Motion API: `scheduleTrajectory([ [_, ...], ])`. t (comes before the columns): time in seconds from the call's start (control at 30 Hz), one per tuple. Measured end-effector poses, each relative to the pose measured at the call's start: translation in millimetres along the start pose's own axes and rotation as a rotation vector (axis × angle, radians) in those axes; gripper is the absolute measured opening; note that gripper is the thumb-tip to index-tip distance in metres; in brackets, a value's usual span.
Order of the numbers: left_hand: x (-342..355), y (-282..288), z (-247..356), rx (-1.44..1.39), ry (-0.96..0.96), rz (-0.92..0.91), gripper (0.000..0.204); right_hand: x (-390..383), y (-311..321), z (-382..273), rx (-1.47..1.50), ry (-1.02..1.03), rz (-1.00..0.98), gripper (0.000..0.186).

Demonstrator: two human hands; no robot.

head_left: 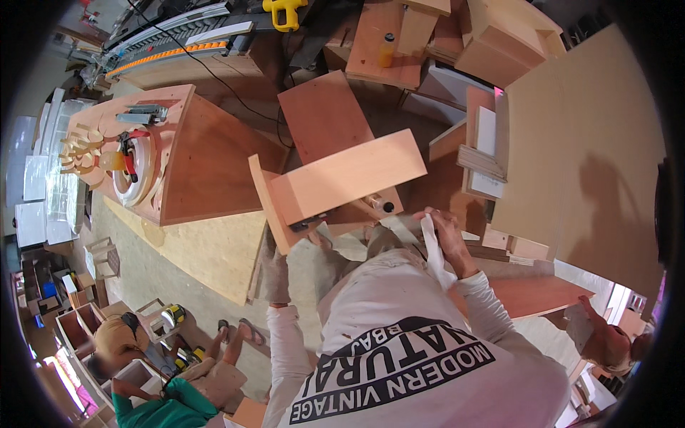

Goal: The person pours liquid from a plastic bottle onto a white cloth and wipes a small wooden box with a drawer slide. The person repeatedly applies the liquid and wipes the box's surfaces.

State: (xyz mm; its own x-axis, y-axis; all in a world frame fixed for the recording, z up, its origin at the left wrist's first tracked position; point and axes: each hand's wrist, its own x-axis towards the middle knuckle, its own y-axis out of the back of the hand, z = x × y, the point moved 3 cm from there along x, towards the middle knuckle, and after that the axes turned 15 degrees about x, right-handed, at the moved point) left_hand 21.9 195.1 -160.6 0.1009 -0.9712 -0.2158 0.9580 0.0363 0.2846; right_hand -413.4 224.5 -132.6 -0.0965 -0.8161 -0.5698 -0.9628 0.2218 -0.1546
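A woodworking workshop; a bare wooden box (221, 153), a large board (578, 135) and a yellow tool (285, 13) show it.

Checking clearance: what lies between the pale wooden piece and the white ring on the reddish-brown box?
In the head view, from the pale wooden piece toward the white ring: mostly the side of the reddish-brown box, then a curved wooden strip.

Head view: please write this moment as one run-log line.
left hand: at lower edge of pale wooden piece, grip unclear | right hand: holds white cloth-like strip | left side: reddish wooden box
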Motion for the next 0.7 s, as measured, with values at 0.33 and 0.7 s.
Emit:
scheduleTrajectory([
  [0.33,91,-10,19,-0.103,-0.104,-0.267,0.092,76,-33,-27,-0.469,0.206,0.237,0.051],
  [0.7,238,-66,-44,-0.398,0.350,-0.113,0.059,151,-34,-59,-0.312,0.267,0.191,0.043],
])
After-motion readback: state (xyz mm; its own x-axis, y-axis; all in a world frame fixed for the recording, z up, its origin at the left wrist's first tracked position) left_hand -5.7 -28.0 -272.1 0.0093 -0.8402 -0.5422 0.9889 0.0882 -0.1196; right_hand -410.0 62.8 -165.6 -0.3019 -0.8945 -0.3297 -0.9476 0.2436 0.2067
